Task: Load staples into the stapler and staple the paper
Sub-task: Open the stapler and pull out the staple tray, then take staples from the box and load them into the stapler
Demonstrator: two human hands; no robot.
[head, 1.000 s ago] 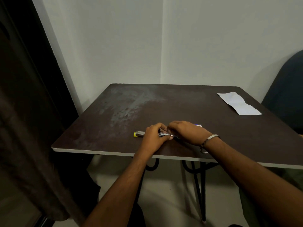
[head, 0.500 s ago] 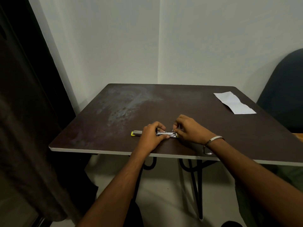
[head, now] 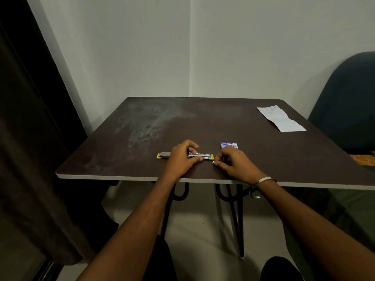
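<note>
A metal stapler (head: 199,155) with yellow ends lies flat and opened out near the table's front edge. My left hand (head: 182,157) rests on its middle and grips it. My right hand (head: 231,161) sits just right of the stapler's right end, thumb and forefinger pinched on a small pale piece (head: 213,162), too small to identify. A blue staple box (head: 228,145) lies just behind my right hand. The white folded paper (head: 281,118) lies at the table's far right.
The dark brown table (head: 203,122) stands in a corner of white walls. A dark curtain (head: 30,149) hangs at the left. A dark chair back (head: 349,102) stands at the right, beyond the table's edge.
My right hand has drawn back to the right, off the stapler, uncovering its right end and the staple box. My left hand has stayed on the stapler.
</note>
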